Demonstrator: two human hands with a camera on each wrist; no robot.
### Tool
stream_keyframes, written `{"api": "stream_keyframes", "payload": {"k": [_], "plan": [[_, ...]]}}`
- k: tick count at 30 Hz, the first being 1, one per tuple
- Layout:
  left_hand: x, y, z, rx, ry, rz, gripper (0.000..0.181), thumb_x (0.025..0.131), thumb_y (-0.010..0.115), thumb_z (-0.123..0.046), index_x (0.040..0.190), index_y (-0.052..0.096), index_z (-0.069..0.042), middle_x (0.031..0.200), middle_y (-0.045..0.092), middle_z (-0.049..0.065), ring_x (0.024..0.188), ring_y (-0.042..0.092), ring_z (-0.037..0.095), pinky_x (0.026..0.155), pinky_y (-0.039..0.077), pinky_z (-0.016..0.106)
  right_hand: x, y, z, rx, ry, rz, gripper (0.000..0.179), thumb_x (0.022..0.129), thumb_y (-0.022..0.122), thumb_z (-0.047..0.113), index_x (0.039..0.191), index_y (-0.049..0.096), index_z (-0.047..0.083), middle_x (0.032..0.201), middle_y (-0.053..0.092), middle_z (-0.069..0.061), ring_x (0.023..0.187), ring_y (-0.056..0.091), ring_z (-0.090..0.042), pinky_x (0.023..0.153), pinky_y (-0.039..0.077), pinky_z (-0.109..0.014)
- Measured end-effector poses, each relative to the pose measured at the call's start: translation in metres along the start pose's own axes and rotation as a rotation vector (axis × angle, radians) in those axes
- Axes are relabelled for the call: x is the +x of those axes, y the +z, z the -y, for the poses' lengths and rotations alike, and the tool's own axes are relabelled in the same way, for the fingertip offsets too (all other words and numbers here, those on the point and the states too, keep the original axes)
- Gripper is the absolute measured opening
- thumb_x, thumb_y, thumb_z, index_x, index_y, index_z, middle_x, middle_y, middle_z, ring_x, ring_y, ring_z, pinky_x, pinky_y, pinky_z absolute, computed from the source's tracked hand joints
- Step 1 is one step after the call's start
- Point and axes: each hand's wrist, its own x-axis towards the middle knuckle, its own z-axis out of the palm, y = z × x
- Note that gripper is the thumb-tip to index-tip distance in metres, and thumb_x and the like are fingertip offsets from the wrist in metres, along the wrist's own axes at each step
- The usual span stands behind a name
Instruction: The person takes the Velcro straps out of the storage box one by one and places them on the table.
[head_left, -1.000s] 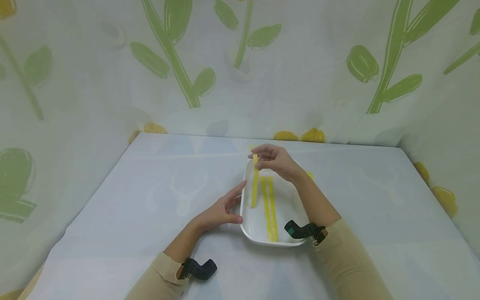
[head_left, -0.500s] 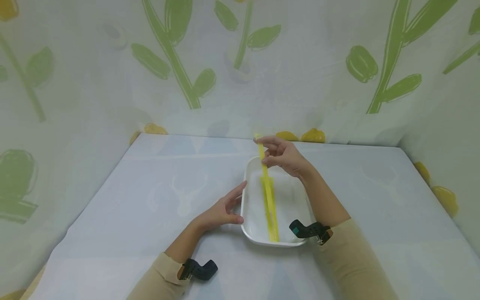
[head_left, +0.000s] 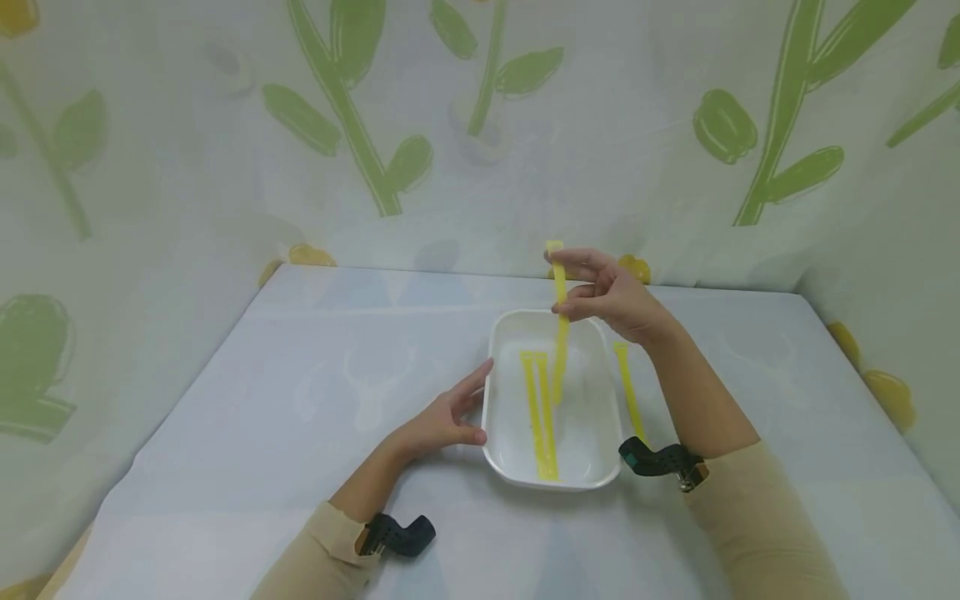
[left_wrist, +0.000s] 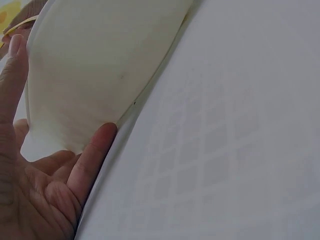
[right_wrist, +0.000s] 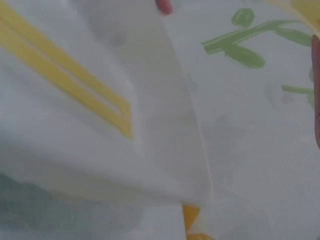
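A white rectangular plastic basin (head_left: 588, 392) stands on the table. My left hand (head_left: 442, 425) rests against its left side, thumb and fingers spread; in the left wrist view the fingertips touch the outer wall (left_wrist: 100, 70). Above the basin's far end, my right hand (head_left: 618, 292) pinches a thin yellow strip (head_left: 561, 350) with a wider end piece, between thumb and fingers. The strip hangs down over the basin. Two similar yellow strips (head_left: 539, 417) lie side by side inside it, also seen in the right wrist view as yellow strips (right_wrist: 70, 70).
Another yellow strip (head_left: 632, 392) lies on the table just right of the basin. The table (head_left: 300, 467) has a white patterned cover. Behind it rises a white fabric backdrop (head_left: 615, 150) printed with green plants. Each wrist wears a black camera (head_left: 405, 537).
My right hand has moved right and upward with the yellow strip, from the basin's left side toward its far right. The strip on the table has come into fuller view. My left hand stays put.
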Motion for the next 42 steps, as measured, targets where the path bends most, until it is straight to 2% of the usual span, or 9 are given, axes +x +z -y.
{"api": "stream_keyframes", "payload": {"k": [5, 9, 14, 17, 22, 25, 29, 32, 42], "plan": [[0.002, 0.001, 0.001, 0.016, 0.021, -0.006, 0.110, 0.072, 0.079, -0.046, 0.153, 0.011, -0.018, 0.160, 0.007, -0.003, 0.143, 0.023, 0.027, 0.109, 0.030, 0.047, -0.012, -0.013, 0.006, -0.039, -0.013, -0.014, 0.058, 0.082, 0.060, -0.017, 0.132, 0.053, 0.012, 0.138, 0.049, 0.002, 0.079, 0.069, -0.014, 0.075, 0.056, -0.028], [0.003, 0.002, 0.002, 0.020, 0.036, -0.011, 0.111, 0.071, 0.078, -0.050, 0.153, 0.011, -0.017, 0.160, 0.007, -0.003, 0.143, 0.024, 0.027, 0.110, 0.028, 0.047, -0.023, -0.024, 0.009, -0.075, -0.010, -0.026, 0.058, 0.082, 0.059, -0.016, 0.133, 0.051, 0.011, 0.142, 0.046, -0.005, 0.082, 0.070, -0.017, 0.078, 0.056, -0.029], [0.004, 0.004, 0.003, 0.023, 0.045, -0.012, 0.112, 0.068, 0.077, -0.052, 0.153, 0.012, -0.017, 0.160, 0.007, -0.003, 0.143, 0.023, 0.027, 0.110, 0.029, 0.045, -0.041, -0.037, 0.013, -0.112, 0.045, -0.041, 0.065, 0.082, 0.060, -0.017, 0.139, 0.046, 0.012, 0.147, 0.040, -0.004, 0.080, 0.070, -0.015, 0.080, 0.055, -0.027], [0.004, 0.005, 0.002, 0.028, 0.048, -0.009, 0.114, 0.068, 0.077, -0.055, 0.153, 0.012, -0.016, 0.160, 0.007, -0.003, 0.143, 0.022, 0.029, 0.110, 0.029, 0.045, -0.053, -0.044, 0.014, -0.143, 0.092, -0.068, 0.073, 0.080, 0.062, -0.017, 0.143, 0.041, 0.013, 0.154, 0.028, -0.008, 0.077, 0.068, -0.012, 0.080, 0.054, -0.025], [0.006, 0.006, 0.002, 0.026, 0.053, 0.004, 0.116, 0.067, 0.076, -0.056, 0.153, 0.011, -0.013, 0.160, 0.006, 0.000, 0.143, 0.022, 0.030, 0.109, 0.031, 0.044, -0.077, -0.055, 0.014, -0.142, 0.105, -0.107, 0.072, 0.082, 0.059, -0.018, 0.144, 0.039, 0.012, 0.157, 0.013, -0.016, 0.078, 0.068, -0.012, 0.078, 0.055, -0.026], [0.007, 0.007, 0.003, 0.023, 0.049, 0.004, 0.116, 0.067, 0.077, -0.055, 0.153, 0.011, -0.013, 0.160, 0.006, 0.000, 0.143, 0.022, 0.029, 0.108, 0.032, 0.044, -0.089, -0.062, 0.012, -0.170, 0.099, -0.115, 0.069, 0.083, 0.058, -0.017, 0.144, 0.039, 0.012, 0.157, 0.017, -0.014, 0.080, 0.070, -0.013, 0.075, 0.056, -0.027], [0.007, 0.006, 0.003, 0.016, 0.048, 0.004, 0.116, 0.067, 0.077, -0.055, 0.153, 0.011, -0.013, 0.160, 0.006, 0.001, 0.143, 0.022, 0.029, 0.108, 0.032, 0.045, -0.102, -0.069, 0.008, -0.265, 0.136, -0.135, 0.069, 0.084, 0.060, -0.012, 0.144, 0.039, 0.015, 0.151, 0.036, 0.005, 0.081, 0.071, -0.015, 0.074, 0.056, -0.028], [0.008, 0.007, 0.003, 0.012, 0.045, 0.006, 0.117, 0.066, 0.077, -0.056, 0.153, 0.011, -0.013, 0.160, 0.006, 0.001, 0.143, 0.021, 0.029, 0.108, 0.032, 0.044, -0.109, -0.073, 0.004, -0.335, 0.180, -0.148, 0.069, 0.085, 0.063, -0.009, 0.144, 0.038, 0.016, 0.142, 0.044, 0.017, 0.081, 0.071, -0.016, 0.075, 0.056, -0.027], [0.006, 0.006, 0.001, 0.020, 0.043, 0.016, 0.118, 0.066, 0.075, -0.058, 0.153, 0.010, -0.014, 0.160, 0.004, -0.001, 0.143, 0.021, 0.030, 0.108, 0.034, 0.041, -0.130, -0.084, -0.015, -0.347, 0.221, -0.152, 0.066, 0.085, 0.063, -0.008, 0.142, 0.041, 0.015, 0.134, 0.048, 0.026, 0.081, 0.071, -0.018, 0.075, 0.056, -0.026]]}}
